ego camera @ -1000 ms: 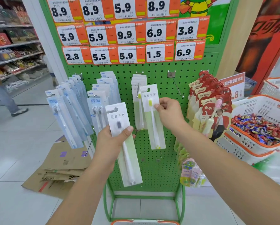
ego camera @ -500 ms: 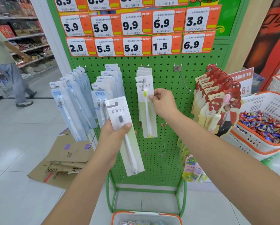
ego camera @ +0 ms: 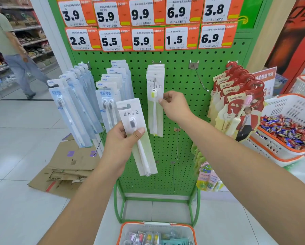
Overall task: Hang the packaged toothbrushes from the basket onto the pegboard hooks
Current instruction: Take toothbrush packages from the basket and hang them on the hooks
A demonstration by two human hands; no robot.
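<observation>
My left hand [ego camera: 120,144] grips a packaged toothbrush with black bristles [ego camera: 136,137], tilted, in front of the green pegboard [ego camera: 181,96]. A pack with a yellow-headed toothbrush [ego camera: 155,110] hangs at the front of a stack on the middle hook [ego camera: 154,84]; my right hand [ego camera: 174,105] pinches that pack's right edge. To the right an empty hook [ego camera: 200,80] sticks out. The orange-rimmed basket [ego camera: 156,224] with several packaged items stands on the floor below.
Blue-white toothbrush packs [ego camera: 72,106] and twin-brush packs [ego camera: 109,103] hang at left, red canban packs [ego camera: 236,103] at right. A white basket of sweets [ego camera: 287,131] stands right. Flattened cardboard [ego camera: 65,167] lies on the floor. A person [ego camera: 10,46] walks at far left.
The yellow-headed pack has gone from in front of the hook onto it, and my right hand still pinches its edge. My left hand rose slightly with its pack. The basket came into view.
</observation>
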